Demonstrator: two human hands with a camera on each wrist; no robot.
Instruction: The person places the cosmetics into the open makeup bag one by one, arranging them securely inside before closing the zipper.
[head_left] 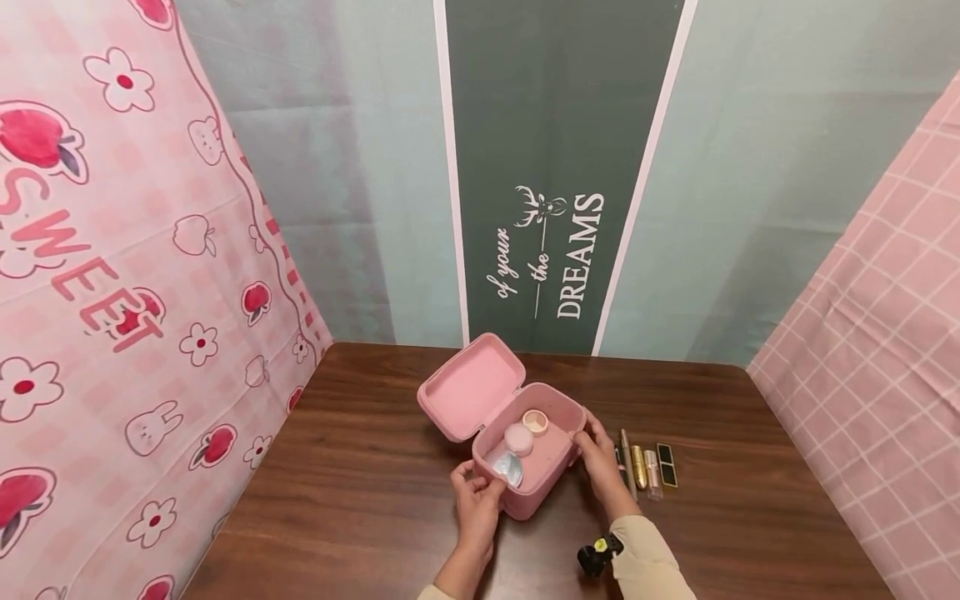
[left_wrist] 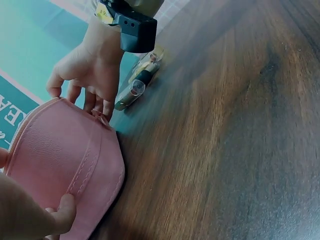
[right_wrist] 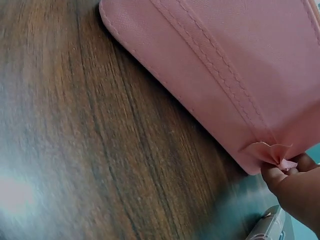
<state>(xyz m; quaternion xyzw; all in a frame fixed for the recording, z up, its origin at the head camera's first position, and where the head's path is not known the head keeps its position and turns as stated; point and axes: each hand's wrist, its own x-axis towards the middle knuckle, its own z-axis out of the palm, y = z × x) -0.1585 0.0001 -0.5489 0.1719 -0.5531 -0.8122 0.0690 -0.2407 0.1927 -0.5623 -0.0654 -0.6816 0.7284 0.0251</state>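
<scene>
On the wooden table stands a pink cosmetic case (head_left: 531, 505), its lid (head_left: 476, 386) hinged back to the left. Inside lie a round pale-pink item (head_left: 518, 438), a small round open container (head_left: 535, 422) and a shiny silvery piece (head_left: 508, 469). My left hand (head_left: 477, 505) grips the near left corner, with fingers on both the rim and the outer wall. At the right end, my right hand (head_left: 597, 457) holds the wall; its fingers curl beside a pink bow (right_wrist: 270, 152) in the right wrist view.
To the right of the case, several cosmetics lie in a row: a slim pen-like tube (head_left: 628, 462), a gold tube (head_left: 639, 467), a clear-and-pink tube (head_left: 652, 475) and a black-and-gold compact (head_left: 667, 465). Patterned cloths (head_left: 885, 358) surround the table (head_left: 352, 467).
</scene>
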